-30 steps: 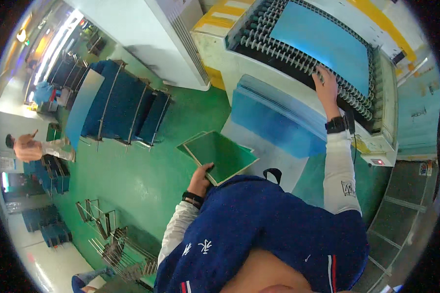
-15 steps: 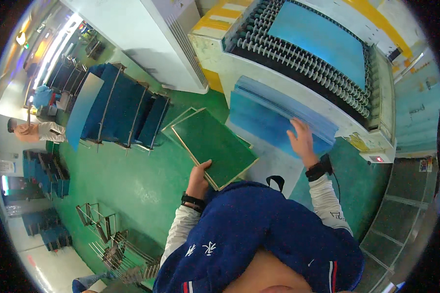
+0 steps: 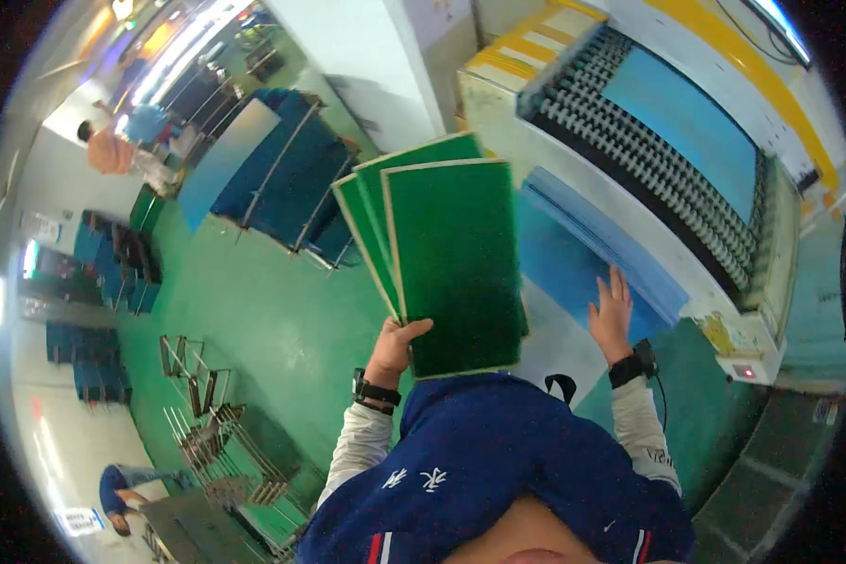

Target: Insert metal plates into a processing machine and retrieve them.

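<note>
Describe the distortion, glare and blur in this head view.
Head view: fisheye bends the machine edges toward the rim, with black corners; ceiling lights glare at upper left; the green boards in the left hand look sharp; the right hand is slightly soft; distant people are blurred.

A dark blue hooded top point(image 3: 498, 461) with white chest marks covers the body. Its sleeves point(image 3: 362, 451) are pale grey. A black watch point(image 3: 374, 391) sits just below the left hand point(image 3: 397, 344), another black band point(image 3: 630, 367) below the right hand point(image 3: 611, 310).

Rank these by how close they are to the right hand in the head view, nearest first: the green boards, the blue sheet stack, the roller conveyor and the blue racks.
From the right hand:
1. Blue sheet stack, right under the fingers.
2. Green boards, to its left, held in the left hand.
3. Roller conveyor, beyond the stack, upper right.
4. Blue racks, far left across the floor.
</note>
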{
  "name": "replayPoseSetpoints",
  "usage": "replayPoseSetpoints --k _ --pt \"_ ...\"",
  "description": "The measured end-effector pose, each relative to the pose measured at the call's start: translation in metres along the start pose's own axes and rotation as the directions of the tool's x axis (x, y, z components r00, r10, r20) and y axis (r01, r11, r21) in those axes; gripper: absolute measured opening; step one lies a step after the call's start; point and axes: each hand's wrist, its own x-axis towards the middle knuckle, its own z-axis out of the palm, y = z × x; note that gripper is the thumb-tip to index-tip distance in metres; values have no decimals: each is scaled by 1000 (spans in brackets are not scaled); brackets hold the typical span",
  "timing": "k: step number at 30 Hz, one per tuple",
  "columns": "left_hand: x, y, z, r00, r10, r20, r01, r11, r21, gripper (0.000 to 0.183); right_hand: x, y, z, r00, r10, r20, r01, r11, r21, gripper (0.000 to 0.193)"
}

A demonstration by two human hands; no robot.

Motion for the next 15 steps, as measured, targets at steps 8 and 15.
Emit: replayPoseSetpoints --k 8,15 --pt "-32 2 13 997 -72 7 72 997 16 39 -6 4 6 997 14 77 -11 999 -44 51" --pt "-33 9 6 957 43 286 -8 992 -123 61 -7 3 9 995 -83 -49 82 996 -16 53"
